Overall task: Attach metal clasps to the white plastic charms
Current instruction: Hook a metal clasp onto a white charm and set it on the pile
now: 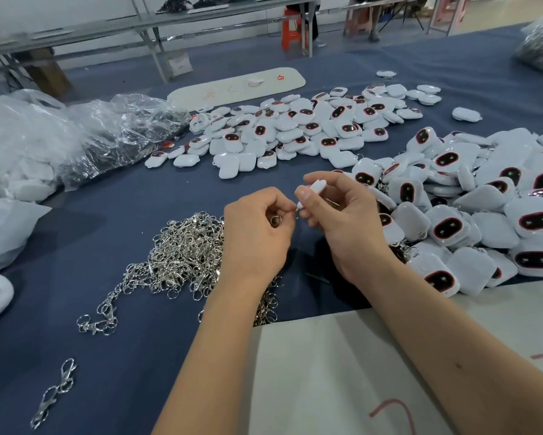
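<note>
Head view: left hand [257, 227] pinches a metal clasp's ring [275, 220]; right hand [336, 211] grips a white charm [314, 187] edge-on. Threading seems underway; next, work the ring through the charm's loop.

One wide-angle head view looks forward and steeply down, close above the left hand [257, 229] and right hand [342, 221]. Both forearms enter from the bottom edge. Beyond the hands it reaches distant grey metal benches [169, 23].

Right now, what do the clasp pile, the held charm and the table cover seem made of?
Clasp pile: bright silvery metal, glinting. Charm in the right hand: smooth, glossy white plastic, by its sheen. Table cover: matte blue, probably fabric.
</note>
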Action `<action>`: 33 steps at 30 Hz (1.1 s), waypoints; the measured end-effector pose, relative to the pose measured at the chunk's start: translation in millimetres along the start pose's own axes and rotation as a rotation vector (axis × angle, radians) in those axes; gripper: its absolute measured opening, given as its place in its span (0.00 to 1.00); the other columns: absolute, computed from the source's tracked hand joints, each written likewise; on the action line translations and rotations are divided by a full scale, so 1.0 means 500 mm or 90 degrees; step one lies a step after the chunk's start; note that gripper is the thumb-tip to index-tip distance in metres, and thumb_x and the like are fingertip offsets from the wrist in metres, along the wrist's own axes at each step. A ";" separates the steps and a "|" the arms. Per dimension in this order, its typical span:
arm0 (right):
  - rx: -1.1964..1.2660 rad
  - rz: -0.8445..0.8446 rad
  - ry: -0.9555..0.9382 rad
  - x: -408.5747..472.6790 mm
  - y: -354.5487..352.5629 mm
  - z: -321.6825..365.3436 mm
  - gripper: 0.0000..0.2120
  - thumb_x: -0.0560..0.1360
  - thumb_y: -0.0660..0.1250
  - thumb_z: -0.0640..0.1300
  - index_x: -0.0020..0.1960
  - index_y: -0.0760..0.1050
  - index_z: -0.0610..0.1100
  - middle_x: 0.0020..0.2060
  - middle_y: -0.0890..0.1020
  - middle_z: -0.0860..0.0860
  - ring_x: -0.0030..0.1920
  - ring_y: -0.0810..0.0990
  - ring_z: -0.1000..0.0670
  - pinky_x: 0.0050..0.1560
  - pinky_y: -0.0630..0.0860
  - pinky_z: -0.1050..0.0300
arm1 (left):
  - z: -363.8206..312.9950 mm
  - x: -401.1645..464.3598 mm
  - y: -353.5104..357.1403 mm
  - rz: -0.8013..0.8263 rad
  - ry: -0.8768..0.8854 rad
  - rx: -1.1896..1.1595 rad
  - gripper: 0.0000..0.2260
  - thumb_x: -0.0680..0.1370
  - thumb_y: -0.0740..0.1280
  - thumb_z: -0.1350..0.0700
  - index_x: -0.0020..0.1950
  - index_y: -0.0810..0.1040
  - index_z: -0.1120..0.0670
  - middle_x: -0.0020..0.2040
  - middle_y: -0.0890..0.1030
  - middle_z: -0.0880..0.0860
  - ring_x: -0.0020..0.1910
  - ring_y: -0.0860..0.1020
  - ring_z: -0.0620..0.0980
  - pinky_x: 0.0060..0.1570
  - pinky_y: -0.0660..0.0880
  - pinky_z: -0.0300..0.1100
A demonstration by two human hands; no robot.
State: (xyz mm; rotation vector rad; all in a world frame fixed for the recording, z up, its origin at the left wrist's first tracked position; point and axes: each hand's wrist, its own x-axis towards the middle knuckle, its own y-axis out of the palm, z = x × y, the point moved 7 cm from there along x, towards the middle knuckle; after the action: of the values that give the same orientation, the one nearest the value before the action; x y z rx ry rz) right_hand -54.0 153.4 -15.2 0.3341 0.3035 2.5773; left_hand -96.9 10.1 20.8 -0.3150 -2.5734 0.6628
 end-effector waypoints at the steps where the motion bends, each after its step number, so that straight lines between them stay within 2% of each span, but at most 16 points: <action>1: -0.012 0.007 -0.007 -0.001 0.003 0.001 0.11 0.77 0.75 0.38 0.58 0.80 0.38 0.38 0.83 0.49 0.35 0.82 0.54 0.37 0.77 0.64 | 0.004 -0.001 -0.001 0.004 -0.009 -0.001 0.09 0.73 0.73 0.65 0.40 0.83 0.50 0.35 0.83 0.45 0.34 0.80 0.42 0.37 0.76 0.34; 5: -0.063 0.054 -0.021 -0.004 0.017 0.002 0.10 0.77 0.75 0.38 0.57 0.80 0.42 0.38 0.85 0.50 0.36 0.81 0.53 0.37 0.77 0.60 | 0.022 0.001 -0.013 0.013 -0.053 -0.019 0.13 0.72 0.74 0.67 0.43 0.80 0.49 0.36 0.84 0.45 0.38 0.83 0.43 0.45 0.81 0.45; 8: -0.142 0.070 -0.037 -0.005 0.019 0.002 0.09 0.76 0.76 0.42 0.55 0.81 0.48 0.34 0.81 0.45 0.35 0.76 0.48 0.36 0.74 0.54 | 0.011 0.000 -0.012 0.054 -0.019 0.034 0.15 0.73 0.73 0.67 0.47 0.74 0.49 0.37 0.84 0.45 0.37 0.82 0.42 0.42 0.80 0.42; 9: -0.171 0.073 -0.043 -0.005 0.017 0.000 0.09 0.76 0.76 0.43 0.55 0.81 0.49 0.31 0.79 0.49 0.34 0.73 0.49 0.35 0.72 0.54 | 0.006 -0.001 -0.009 0.066 0.000 0.058 0.15 0.73 0.73 0.66 0.47 0.72 0.49 0.37 0.83 0.46 0.36 0.81 0.42 0.41 0.79 0.43; 11: -0.210 0.088 -0.052 -0.003 0.016 -0.003 0.09 0.76 0.76 0.43 0.55 0.81 0.50 0.27 0.74 0.58 0.31 0.70 0.55 0.33 0.69 0.61 | -0.001 0.000 -0.004 0.083 0.036 0.125 0.13 0.74 0.73 0.64 0.48 0.72 0.50 0.39 0.81 0.47 0.38 0.80 0.46 0.42 0.78 0.50; 13: -0.225 0.127 -0.058 -0.004 0.023 0.000 0.10 0.76 0.76 0.40 0.55 0.80 0.48 0.27 0.73 0.58 0.29 0.68 0.58 0.32 0.67 0.66 | -0.005 0.001 -0.001 0.095 0.057 0.168 0.11 0.75 0.72 0.63 0.49 0.72 0.51 0.39 0.81 0.49 0.39 0.80 0.50 0.41 0.77 0.54; 14: -0.222 0.142 -0.060 -0.005 0.027 0.004 0.10 0.76 0.76 0.38 0.55 0.80 0.47 0.29 0.75 0.55 0.29 0.69 0.58 0.33 0.68 0.66 | -0.003 0.000 -0.003 0.089 0.049 0.155 0.11 0.75 0.72 0.63 0.49 0.72 0.51 0.38 0.81 0.48 0.38 0.80 0.48 0.41 0.78 0.50; 16: -0.164 0.131 -0.055 -0.005 0.027 0.015 0.10 0.77 0.75 0.36 0.57 0.80 0.43 0.37 0.82 0.44 0.32 0.73 0.56 0.35 0.72 0.62 | 0.008 0.000 -0.013 0.043 -0.017 0.050 0.12 0.75 0.74 0.63 0.49 0.73 0.50 0.36 0.83 0.47 0.36 0.81 0.43 0.39 0.78 0.40; 18: -0.042 0.085 -0.036 -0.004 0.017 0.022 0.08 0.79 0.72 0.35 0.57 0.79 0.40 0.44 0.85 0.41 0.35 0.78 0.54 0.38 0.75 0.61 | 0.027 -0.001 -0.021 -0.023 -0.115 -0.098 0.12 0.74 0.76 0.63 0.51 0.77 0.52 0.38 0.85 0.48 0.37 0.83 0.46 0.40 0.78 0.38; 20: 0.056 0.057 -0.006 -0.003 0.012 0.021 0.08 0.79 0.71 0.37 0.58 0.79 0.40 0.48 0.84 0.36 0.37 0.80 0.53 0.41 0.77 0.61 | 0.041 -0.003 -0.013 -0.042 -0.207 -0.248 0.08 0.75 0.75 0.64 0.51 0.81 0.55 0.37 0.85 0.50 0.35 0.82 0.46 0.39 0.77 0.38; 23: 0.148 0.063 0.029 -0.003 0.016 0.017 0.17 0.74 0.72 0.42 0.61 0.77 0.37 0.52 0.85 0.39 0.38 0.80 0.51 0.43 0.76 0.61 | 0.046 -0.013 0.022 0.035 -0.314 -0.428 0.03 0.79 0.71 0.64 0.48 0.83 0.57 0.38 0.83 0.53 0.34 0.77 0.44 0.39 0.72 0.38; 25: 0.198 0.074 0.046 -0.003 0.019 0.016 0.22 0.72 0.72 0.43 0.63 0.76 0.35 0.53 0.85 0.40 0.38 0.80 0.51 0.42 0.77 0.62 | 0.042 -0.020 0.036 0.065 -0.332 -0.481 0.04 0.80 0.69 0.63 0.48 0.84 0.57 0.41 0.83 0.54 0.35 0.76 0.44 0.39 0.72 0.38; 27: 0.221 0.077 0.053 -0.004 0.020 0.017 0.22 0.72 0.72 0.42 0.63 0.75 0.35 0.53 0.85 0.41 0.37 0.80 0.52 0.42 0.77 0.63 | 0.040 -0.021 0.038 0.054 -0.326 -0.504 0.05 0.81 0.68 0.64 0.48 0.83 0.58 0.43 0.83 0.56 0.35 0.76 0.44 0.38 0.72 0.37; 30: 0.217 0.067 0.053 -0.006 0.019 0.019 0.21 0.71 0.73 0.43 0.60 0.76 0.36 0.51 0.86 0.41 0.36 0.81 0.53 0.42 0.78 0.64 | 0.042 -0.014 0.029 0.004 -0.290 -0.440 0.06 0.81 0.68 0.64 0.46 0.83 0.58 0.39 0.83 0.54 0.35 0.77 0.44 0.41 0.74 0.39; 33: 0.165 0.049 0.043 -0.007 0.016 0.019 0.19 0.70 0.75 0.44 0.58 0.79 0.39 0.48 0.83 0.36 0.36 0.80 0.53 0.43 0.77 0.62 | 0.026 0.001 0.001 -0.038 -0.148 -0.162 0.07 0.79 0.70 0.62 0.43 0.83 0.54 0.37 0.84 0.47 0.35 0.80 0.42 0.44 0.78 0.40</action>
State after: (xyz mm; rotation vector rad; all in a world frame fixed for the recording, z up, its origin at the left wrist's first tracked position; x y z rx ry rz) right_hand -51.8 146.3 -4.7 0.3573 0.6648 2.6318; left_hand -103.8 5.4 10.8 -0.2542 -2.8831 0.3671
